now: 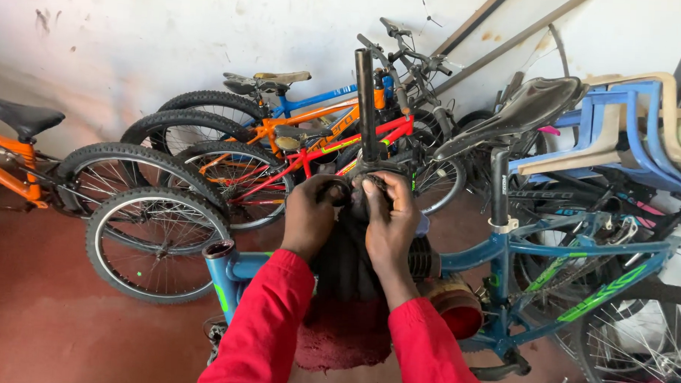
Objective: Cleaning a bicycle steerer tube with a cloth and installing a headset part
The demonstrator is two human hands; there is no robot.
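Red sleeves enter from 6 o'clock, both forearms rising toward frame centre. Item one: dark cloth, hanging between the wrists, its lower part a reddish knit (frayed edge toward 6 o'clock). Item two: left hand, fingers curled, gripping a small black ring-shaped part at its 3 o'clock side. Item three: right hand, fingers bent and closed on the same part and the cloth top from the 3 o'clock side; thumbs nearly meet. The part sits directly between both hands, at the foot of a black upright tube that runs to 12 o'clock. Item four: blue bicycle frame, crossing under the hands from 8 to 3 o'clock, black saddle at 2 o'clock. Item five: loose wheel at 9 o'clock. Farther: red bicycle, orange bicycle, stacked at 11 o'clock against a pale wall; blue plastic chairs at 3 o'clock.
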